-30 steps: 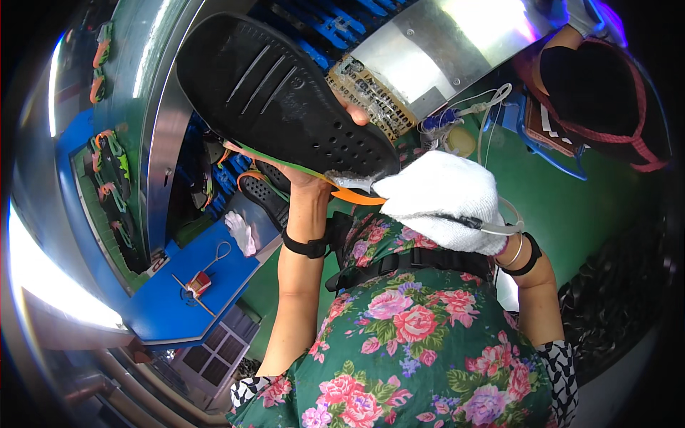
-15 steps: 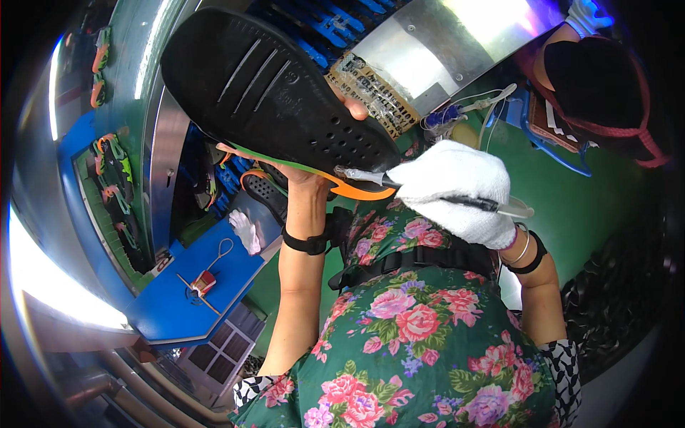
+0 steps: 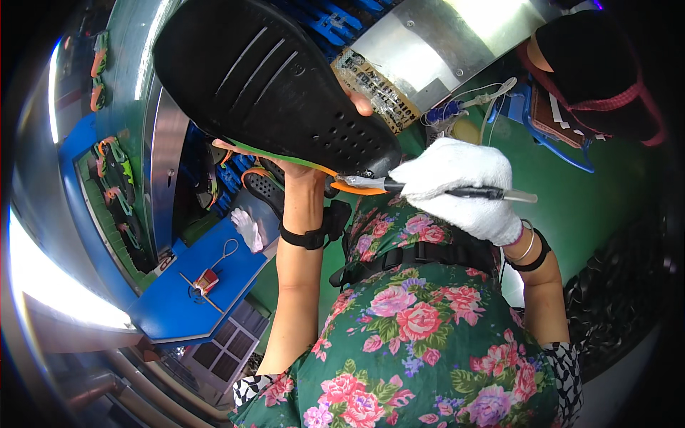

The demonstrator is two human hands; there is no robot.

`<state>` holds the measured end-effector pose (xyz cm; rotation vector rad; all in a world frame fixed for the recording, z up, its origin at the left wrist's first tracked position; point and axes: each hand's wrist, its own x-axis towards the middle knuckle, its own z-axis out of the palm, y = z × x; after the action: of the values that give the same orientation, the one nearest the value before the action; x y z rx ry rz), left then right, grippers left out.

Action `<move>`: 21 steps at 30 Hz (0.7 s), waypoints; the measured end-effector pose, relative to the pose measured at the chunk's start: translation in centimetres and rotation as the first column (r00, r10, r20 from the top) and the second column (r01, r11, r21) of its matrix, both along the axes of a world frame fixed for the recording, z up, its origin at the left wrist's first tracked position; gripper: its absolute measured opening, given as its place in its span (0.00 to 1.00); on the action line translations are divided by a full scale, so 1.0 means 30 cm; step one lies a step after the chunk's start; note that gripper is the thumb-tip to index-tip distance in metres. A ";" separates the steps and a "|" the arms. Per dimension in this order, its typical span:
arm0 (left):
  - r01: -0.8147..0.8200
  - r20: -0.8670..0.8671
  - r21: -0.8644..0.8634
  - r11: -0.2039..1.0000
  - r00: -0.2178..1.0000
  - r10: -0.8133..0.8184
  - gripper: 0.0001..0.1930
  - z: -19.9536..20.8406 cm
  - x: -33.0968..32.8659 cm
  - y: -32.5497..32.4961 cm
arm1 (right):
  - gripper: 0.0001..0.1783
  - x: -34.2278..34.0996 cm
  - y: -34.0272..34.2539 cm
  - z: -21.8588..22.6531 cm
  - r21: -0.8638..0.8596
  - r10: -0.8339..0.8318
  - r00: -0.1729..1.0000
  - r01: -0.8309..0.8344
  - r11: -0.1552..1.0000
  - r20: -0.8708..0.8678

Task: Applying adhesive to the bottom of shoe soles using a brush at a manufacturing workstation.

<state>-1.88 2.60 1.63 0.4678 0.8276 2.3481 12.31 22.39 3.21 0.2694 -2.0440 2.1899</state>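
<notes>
A black clog [image 3: 285, 85], sole side facing me, tilts in front of my chest, with slots in the wide part and small round holes near the narrow end. An orange and green band shows along its lower edge. My bare left hand [image 3: 303, 171] is closed around the clog from beneath, most of its fingers hidden behind it. In a white knit glove, my right hand [image 3: 457, 185] pinches a pen-like tool [image 3: 471, 192] with a black handle and a clear rear end. The tool's pale, wrapped-looking tip touches the edge at the clog's narrow end, beside the orange part.
A blue table [image 3: 178, 307] at lower left carries a red-and-white object [image 3: 205, 281] and a pinkish-white glove [image 3: 247, 230]. Metal machinery [image 3: 428, 43] stands ahead. Another person [image 3: 592, 71] in dark headwear is at upper right. Several colourful footwear pieces [image 3: 114, 171] lie at far left.
The clog has shifted slightly up and left, its narrow end turned a little. My right hand has rotated the tool, and its tip now sits lower at the clog's edge.
</notes>
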 end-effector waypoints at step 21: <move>0.035 -0.065 -0.010 0.999 0.997 -0.035 0.65 -0.040 -0.019 0.033 | 0.09 0.014 0.025 0.027 0.107 -0.021 0.998 0.026 0.994 -0.051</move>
<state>-2.46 3.59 0.43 0.5529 0.8528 2.3069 12.72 23.14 4.01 0.3066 -2.1298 2.0420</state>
